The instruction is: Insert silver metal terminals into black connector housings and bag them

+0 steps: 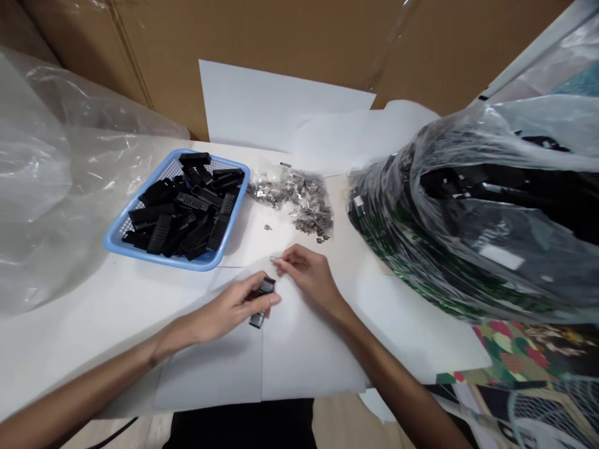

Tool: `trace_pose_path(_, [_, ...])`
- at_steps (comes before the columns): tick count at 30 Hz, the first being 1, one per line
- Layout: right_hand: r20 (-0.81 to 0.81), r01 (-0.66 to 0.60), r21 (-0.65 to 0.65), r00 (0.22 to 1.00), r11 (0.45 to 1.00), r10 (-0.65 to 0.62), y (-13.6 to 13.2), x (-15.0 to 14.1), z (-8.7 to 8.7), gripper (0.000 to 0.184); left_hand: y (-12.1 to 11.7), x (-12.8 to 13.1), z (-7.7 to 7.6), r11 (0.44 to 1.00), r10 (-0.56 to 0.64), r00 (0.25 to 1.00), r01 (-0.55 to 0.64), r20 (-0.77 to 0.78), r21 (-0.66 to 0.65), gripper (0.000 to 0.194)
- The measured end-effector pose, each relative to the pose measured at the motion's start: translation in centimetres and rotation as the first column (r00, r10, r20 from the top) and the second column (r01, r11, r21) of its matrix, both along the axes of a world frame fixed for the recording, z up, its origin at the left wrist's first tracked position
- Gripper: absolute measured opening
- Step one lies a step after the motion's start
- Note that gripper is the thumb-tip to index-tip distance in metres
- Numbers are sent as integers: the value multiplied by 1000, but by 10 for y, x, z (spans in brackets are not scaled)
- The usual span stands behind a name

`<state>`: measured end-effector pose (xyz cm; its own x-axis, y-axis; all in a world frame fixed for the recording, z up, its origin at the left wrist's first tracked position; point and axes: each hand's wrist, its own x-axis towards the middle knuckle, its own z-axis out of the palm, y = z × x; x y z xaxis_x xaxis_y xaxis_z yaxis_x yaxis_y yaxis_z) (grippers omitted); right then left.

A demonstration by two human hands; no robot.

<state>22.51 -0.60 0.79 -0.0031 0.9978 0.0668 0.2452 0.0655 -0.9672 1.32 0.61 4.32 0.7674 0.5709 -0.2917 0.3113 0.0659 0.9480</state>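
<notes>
My left hand [243, 304] is closed round a black plastic casing [266, 286], whose two ends stick out past the fingers. A short way up and to the right, my right hand [306, 269] pinches a small metal clip [274, 258] between thumb and fingertips. The clip and the casing are apart. Beyond the right hand lies a clear bag of small metal pieces [311, 202], with a few loose pieces [322, 239] at its near edge. One more metal piece [268, 227] lies alone on the white surface.
A blue basket [206, 264] heaped with black plastic casings [159, 232] stands at the left. On the right bulges a large clear plastic bag [449, 206] full of black and green items. Clear plastic sheeting [37, 187] covers the far left, and cardboard [281, 37] rises behind.
</notes>
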Motion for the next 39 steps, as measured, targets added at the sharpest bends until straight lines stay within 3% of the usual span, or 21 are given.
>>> trace_pose_path(4, [57,-74,-23,996,997,75,3,4,3,22,-6,27,-9,973,-96,983,126,156,-194,36])
trace_pose_path(9, [117,-19,-18,993,1000,21,1,10,8,15,5,35,-15,993,-42,979,64,198,-104,34])
trace_pose_path(13, [121,30,-40,992,999,-25,-1,10,10,14,18,28,-12,998,-9,994,16,107,-60,51])
trace_pose_path(21, [54,60,-79,997,995,-56,-4,8,5,17,27,28,-20,937,-35,992,75,124,-341,49])
trace_pose_path(28, [95,91,99,990,991,-100,-9,26,21,13,27,30,-23,873,70,980,29,184,-487,45])
trace_pose_path(31, [142,-8,222,990,975,-24,-15,32,32,20,26,30,-25,855,109,974,12,201,-518,44])
trace_pose_path(35, [312,-155,398,950,904,26,-19,30,35,29,25,30,-23,824,174,957,-12,232,-566,33])
trace_pose_path(39, [361,-234,448,930,863,65,-20,27,35,25,24,32,-22,819,212,953,-53,216,-571,28])
